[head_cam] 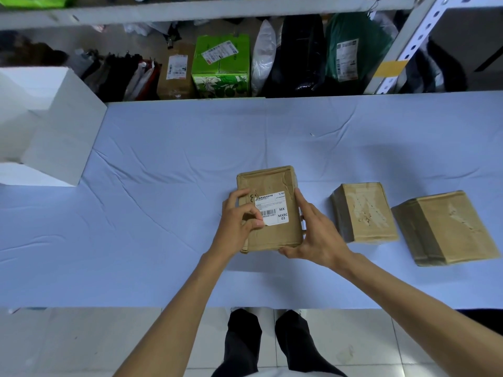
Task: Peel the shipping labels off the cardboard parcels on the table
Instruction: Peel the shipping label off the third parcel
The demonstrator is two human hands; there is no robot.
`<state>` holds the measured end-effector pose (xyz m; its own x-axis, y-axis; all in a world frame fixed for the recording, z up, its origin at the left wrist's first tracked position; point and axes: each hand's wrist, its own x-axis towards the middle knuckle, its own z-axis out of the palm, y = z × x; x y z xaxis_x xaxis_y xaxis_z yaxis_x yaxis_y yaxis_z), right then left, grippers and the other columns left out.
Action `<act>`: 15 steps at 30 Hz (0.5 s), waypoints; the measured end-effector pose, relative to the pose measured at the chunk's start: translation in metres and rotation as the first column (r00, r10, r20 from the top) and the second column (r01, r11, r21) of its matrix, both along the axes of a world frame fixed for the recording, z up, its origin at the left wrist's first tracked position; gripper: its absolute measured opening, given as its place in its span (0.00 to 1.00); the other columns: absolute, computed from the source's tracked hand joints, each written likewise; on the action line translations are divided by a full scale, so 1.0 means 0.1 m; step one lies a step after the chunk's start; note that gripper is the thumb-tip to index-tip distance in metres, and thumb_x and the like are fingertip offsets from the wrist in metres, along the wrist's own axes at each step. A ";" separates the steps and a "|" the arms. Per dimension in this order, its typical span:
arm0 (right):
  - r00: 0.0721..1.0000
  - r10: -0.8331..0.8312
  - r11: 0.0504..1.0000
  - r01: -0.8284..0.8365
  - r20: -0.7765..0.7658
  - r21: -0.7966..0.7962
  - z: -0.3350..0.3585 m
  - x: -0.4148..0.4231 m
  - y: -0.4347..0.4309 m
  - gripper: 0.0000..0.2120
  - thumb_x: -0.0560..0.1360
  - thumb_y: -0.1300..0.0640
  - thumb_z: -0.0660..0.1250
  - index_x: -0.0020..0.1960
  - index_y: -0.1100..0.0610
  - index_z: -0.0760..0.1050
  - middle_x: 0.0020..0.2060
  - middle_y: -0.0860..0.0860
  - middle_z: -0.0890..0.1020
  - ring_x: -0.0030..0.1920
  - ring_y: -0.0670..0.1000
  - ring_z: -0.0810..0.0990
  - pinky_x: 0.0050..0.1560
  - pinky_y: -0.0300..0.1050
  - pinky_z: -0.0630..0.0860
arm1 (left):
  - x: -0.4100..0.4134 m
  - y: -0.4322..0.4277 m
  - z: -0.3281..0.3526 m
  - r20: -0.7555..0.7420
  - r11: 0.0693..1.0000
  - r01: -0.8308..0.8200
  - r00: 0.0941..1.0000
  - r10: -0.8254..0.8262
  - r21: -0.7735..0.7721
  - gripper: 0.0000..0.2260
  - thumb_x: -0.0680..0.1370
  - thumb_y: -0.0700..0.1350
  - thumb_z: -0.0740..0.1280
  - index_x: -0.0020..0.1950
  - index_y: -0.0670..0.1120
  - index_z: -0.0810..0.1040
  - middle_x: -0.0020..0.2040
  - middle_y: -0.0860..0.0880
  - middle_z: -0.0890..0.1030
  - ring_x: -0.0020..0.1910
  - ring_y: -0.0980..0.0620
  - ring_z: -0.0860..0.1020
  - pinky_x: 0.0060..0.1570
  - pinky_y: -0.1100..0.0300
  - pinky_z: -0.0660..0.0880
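Both hands busy — left hand [238, 221] pinches the label [272, 206] corner, right hand [318, 235] grips the parcel [275, 238].

Even, cool overhead light, soft shadows, sharp centre, wide-angle bending at the edges.

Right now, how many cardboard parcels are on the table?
3: the labelled parcel between left hand and right hand, a second parcel just right of it, a third parcel farthest right. None seems hidden.
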<state>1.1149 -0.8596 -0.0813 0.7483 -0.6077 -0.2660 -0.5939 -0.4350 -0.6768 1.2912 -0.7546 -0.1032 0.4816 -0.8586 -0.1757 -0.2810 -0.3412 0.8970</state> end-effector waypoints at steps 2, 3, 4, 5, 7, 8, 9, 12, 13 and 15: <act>1.000 0.001 1.000 -0.001 -0.002 -0.003 0.00 0.00 0.00 0.64 0.59 0.46 0.81 0.79 0.48 0.39 0.69 0.51 0.69 0.63 0.52 0.73 0.58 0.48 0.76 | 0.00 0.00 -0.01 0.005 1.000 -0.004 1.000 0.004 -0.006 0.09 0.69 0.37 0.74 0.38 0.49 0.79 0.67 0.55 0.65 0.70 0.54 0.63 0.67 0.55 0.69; 1.000 0.003 1.000 -0.003 -0.002 -0.003 0.00 0.00 0.00 0.64 0.59 0.46 0.81 0.79 0.48 0.39 0.70 0.51 0.69 0.63 0.53 0.73 0.59 0.48 0.75 | 0.00 0.00 -0.02 0.000 1.000 -0.005 1.000 0.005 -0.008 0.09 0.69 0.37 0.74 0.37 0.50 0.79 0.67 0.55 0.65 0.70 0.54 0.63 0.67 0.53 0.69; 1.000 0.005 1.000 -0.005 -0.001 -0.003 0.00 0.00 -0.01 0.64 0.59 0.46 0.81 0.79 0.49 0.39 0.70 0.51 0.68 0.63 0.53 0.73 0.59 0.48 0.75 | 0.00 0.00 -0.03 -0.006 1.000 -0.007 1.000 0.007 -0.010 0.10 0.69 0.37 0.74 0.37 0.51 0.78 0.66 0.55 0.65 0.70 0.53 0.64 0.66 0.51 0.70; 1.000 0.006 1.000 -0.006 -0.001 -0.002 -0.01 0.00 -0.01 0.64 0.59 0.46 0.81 0.79 0.49 0.39 0.70 0.51 0.68 0.63 0.53 0.73 0.59 0.47 0.74 | 0.00 0.00 -0.04 -0.023 1.000 -0.011 1.000 0.011 -0.015 0.10 0.69 0.37 0.74 0.37 0.51 0.78 0.66 0.56 0.65 0.70 0.53 0.64 0.64 0.49 0.72; 1.000 0.001 1.000 -0.001 -0.002 0.005 -0.02 0.00 -0.02 0.65 0.58 0.46 0.81 0.79 0.48 0.39 0.69 0.51 0.69 0.63 0.52 0.73 0.59 0.45 0.73 | 0.00 0.00 -0.05 -0.044 0.999 -0.023 0.999 0.022 -0.025 0.11 0.70 0.37 0.74 0.36 0.52 0.78 0.66 0.57 0.65 0.69 0.52 0.65 0.61 0.48 0.75; 1.000 -0.004 1.000 0.004 -0.004 0.009 -0.02 0.00 -0.02 0.65 0.58 0.46 0.81 0.79 0.48 0.39 0.69 0.51 0.69 0.63 0.52 0.73 0.59 0.44 0.73 | -0.01 0.00 -0.05 -0.039 0.999 -0.027 0.999 0.026 -0.022 0.11 0.70 0.37 0.74 0.36 0.52 0.78 0.66 0.56 0.65 0.69 0.52 0.65 0.61 0.48 0.75; 1.000 -0.008 1.000 0.008 -0.004 0.011 -0.02 0.00 -0.02 0.65 0.58 0.46 0.81 0.79 0.47 0.39 0.69 0.50 0.69 0.62 0.52 0.73 0.58 0.44 0.74 | -0.01 0.00 -0.05 -0.029 0.999 -0.034 0.999 0.033 -0.022 0.11 0.70 0.36 0.73 0.36 0.52 0.78 0.65 0.56 0.65 0.69 0.52 0.65 0.62 0.49 0.74; 1.000 -0.010 1.000 0.010 0.014 0.014 -0.03 0.00 -0.01 0.65 0.58 0.46 0.82 0.79 0.46 0.39 0.67 0.51 0.70 0.60 0.51 0.73 0.56 0.46 0.76 | -0.03 0.00 -0.05 -0.002 0.999 -0.041 0.999 0.040 -0.024 0.10 0.71 0.37 0.73 0.36 0.52 0.78 0.64 0.54 0.65 0.68 0.51 0.65 0.63 0.49 0.73; 1.000 -0.008 1.000 0.008 0.019 0.015 -0.03 0.00 -0.01 0.65 0.58 0.47 0.82 0.79 0.47 0.39 0.66 0.51 0.71 0.60 0.51 0.73 0.56 0.47 0.76 | -0.02 0.00 -0.06 0.011 0.999 -0.039 0.999 0.039 -0.023 0.10 0.71 0.37 0.73 0.37 0.52 0.78 0.64 0.54 0.65 0.68 0.51 0.65 0.64 0.49 0.72; 1.000 -0.002 1.000 0.002 0.026 0.014 -0.04 -0.01 -0.01 0.64 0.58 0.47 0.82 0.79 0.48 0.41 0.67 0.51 0.70 0.61 0.51 0.73 0.57 0.45 0.75 | -0.02 0.00 -0.06 0.020 0.999 -0.038 0.999 0.038 -0.021 0.08 0.71 0.37 0.73 0.37 0.50 0.79 0.65 0.54 0.65 0.68 0.53 0.65 0.65 0.52 0.71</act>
